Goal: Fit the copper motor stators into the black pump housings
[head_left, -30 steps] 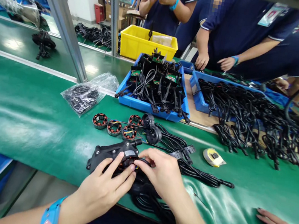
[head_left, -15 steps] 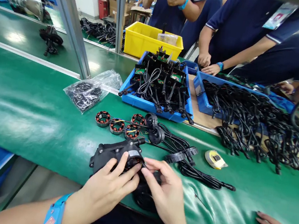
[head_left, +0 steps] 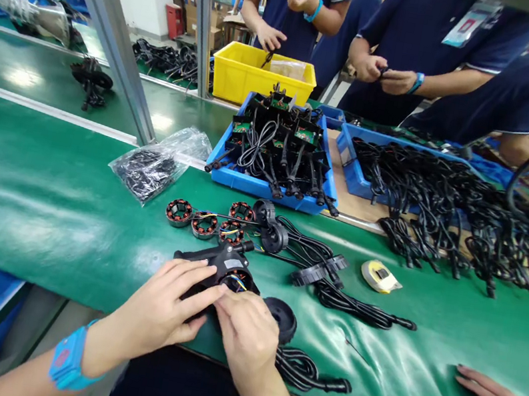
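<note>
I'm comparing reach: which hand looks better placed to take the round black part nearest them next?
The right hand, I'd judge: the round black part lies just beside it, while the left hand is farther away, at the black housing.

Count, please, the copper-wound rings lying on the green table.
4: the leftmost ring, the next ring to its right, then the front ring and the back ring of the right-hand pair. Others may be hidden behind the black housing.
</note>
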A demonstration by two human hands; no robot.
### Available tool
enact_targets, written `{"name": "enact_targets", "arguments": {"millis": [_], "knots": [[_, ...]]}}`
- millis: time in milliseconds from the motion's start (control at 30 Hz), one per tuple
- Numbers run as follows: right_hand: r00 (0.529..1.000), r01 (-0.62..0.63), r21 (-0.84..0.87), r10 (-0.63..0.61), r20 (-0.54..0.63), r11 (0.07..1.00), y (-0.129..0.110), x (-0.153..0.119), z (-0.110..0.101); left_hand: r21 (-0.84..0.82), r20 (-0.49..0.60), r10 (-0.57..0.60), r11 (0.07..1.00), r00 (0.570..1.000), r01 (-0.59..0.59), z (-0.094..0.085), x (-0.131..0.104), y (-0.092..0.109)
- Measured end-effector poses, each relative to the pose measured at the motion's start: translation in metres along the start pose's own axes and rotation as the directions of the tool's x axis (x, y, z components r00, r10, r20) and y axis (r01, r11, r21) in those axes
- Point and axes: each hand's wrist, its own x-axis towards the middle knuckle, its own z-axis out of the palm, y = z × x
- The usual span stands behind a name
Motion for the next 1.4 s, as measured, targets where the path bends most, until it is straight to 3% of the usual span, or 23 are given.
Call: {"name": "enact_targets", "arguments": {"millis": [100, 200, 333, 533, 767, 967, 1033, 1133, 1233, 1400], "knots": [[0.997, 0.002, -0.089, 0.004, 0.073, 0.996, -0.002, -0.004, 0.000, 0.033, -0.008, -0.019, 0.999, 1.000, 0.019, 0.004, 0.004, 0.001], [0.990, -0.035, -0.153, 0.055, 0.132, 0.988, 0.000, -0.007, -0.007, 0.054, 0.085, -0.017, 0.998, 0.996, 0.012, -0.007, 0.010, -0.003], [0.990, -0.065, -0.076, 0.074, 0.117, 0.995, 0.007, -0.008, -0.012, 0.039, 0.240, 0.005, 0.999, 0.971, -0.014, -0.026, 0.018, -0.012], [0.993, -0.085, -0.050, 0.089, 0.081, 0.995, 0.013, -0.007, -0.010, 0.008, 0.340, -0.028, 1.000, 0.940, 0.027, -0.038, 0.022, -0.013], [0.985, -0.069, 0.040, 0.062, 0.158, 0.997, 0.014, -0.005, -0.013, -0.004, 0.281, -0.050, 0.999, 0.958, 0.053, -0.033, 0.019, -0.008], [0.986, -0.078, 0.051, 0.069, 0.151, 0.996, 0.014, -0.006, -0.008, -0.130, 0.440, -0.066, 0.982, 0.896, 0.137, -0.046, 0.020, -0.016], [0.986, -0.084, 0.036, 0.078, 0.144, 0.996, 0.014, -0.007, -0.007, -0.116, 0.405, -0.066, 0.986, 0.912, 0.123, -0.041, 0.019, -0.016], [0.985, -0.089, 0.002, 0.088, 0.151, 0.996, 0.014, -0.006, -0.011, -0.036, 0.255, -0.083, 0.995, 0.963, 0.095, -0.025, 0.016, -0.010], [0.974, -0.060, -0.054, 0.070, 0.217, 0.997, 0.013, -0.004, -0.019, 0.042, 0.123, -0.108, 0.994, 0.987, 0.104, -0.010, 0.014, -0.001], [0.984, -0.012, -0.017, 0.015, 0.180, 1.000, 0.014, -0.006, -0.017, 0.083, 0.145, -0.149, 0.987, 0.978, 0.138, -0.007, 0.014, 0.008]]}}
